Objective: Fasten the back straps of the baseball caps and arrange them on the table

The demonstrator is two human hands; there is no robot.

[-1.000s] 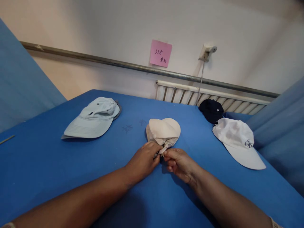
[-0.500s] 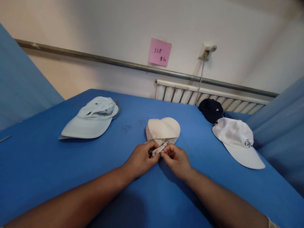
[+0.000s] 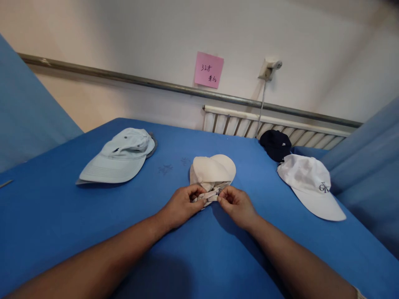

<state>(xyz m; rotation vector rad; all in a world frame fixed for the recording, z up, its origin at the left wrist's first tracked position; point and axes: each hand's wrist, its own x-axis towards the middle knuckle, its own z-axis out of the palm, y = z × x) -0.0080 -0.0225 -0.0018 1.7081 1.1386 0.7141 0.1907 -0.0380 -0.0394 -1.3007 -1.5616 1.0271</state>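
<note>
A beige cap [image 3: 213, 169] lies in the middle of the blue table [image 3: 62, 216], its back strap toward me. My left hand [image 3: 181, 204] pinches the strap's left side, fingers closed. On the strap's right side my right hand [image 3: 237, 203] is closed too, thumb and fingers gripping it. Both hands meet at the strap [image 3: 209, 195], just in front of the cap's crown.
A light blue cap [image 3: 120, 155] lies at the left. A white cap [image 3: 308, 185] and a dark navy cap [image 3: 276, 143] lie at the right. A pink note [image 3: 208, 69], a rail, a radiator and a wall socket with a cord are behind.
Both hands have slid forward toward the cap's crown while keeping hold of the strap. The caps on the table have not moved.
</note>
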